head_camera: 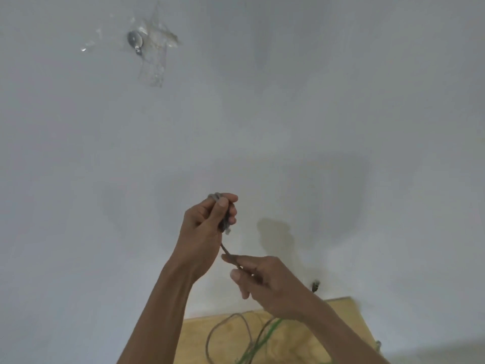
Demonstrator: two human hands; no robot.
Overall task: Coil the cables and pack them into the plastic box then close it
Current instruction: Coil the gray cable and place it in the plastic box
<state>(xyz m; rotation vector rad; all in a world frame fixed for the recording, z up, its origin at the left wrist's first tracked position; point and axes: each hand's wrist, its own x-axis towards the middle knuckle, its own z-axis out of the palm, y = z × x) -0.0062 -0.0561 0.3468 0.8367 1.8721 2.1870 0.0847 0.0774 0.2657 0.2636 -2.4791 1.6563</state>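
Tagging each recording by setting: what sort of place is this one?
Probably a bare indoor room, home or workshop; hard to say more. A plain white wall fills the view, with a small metal fitting under clear tape. Below, a plywood tabletop carries loose cables.

Coiled cable in left hand, right hand below-right, loose cables on board
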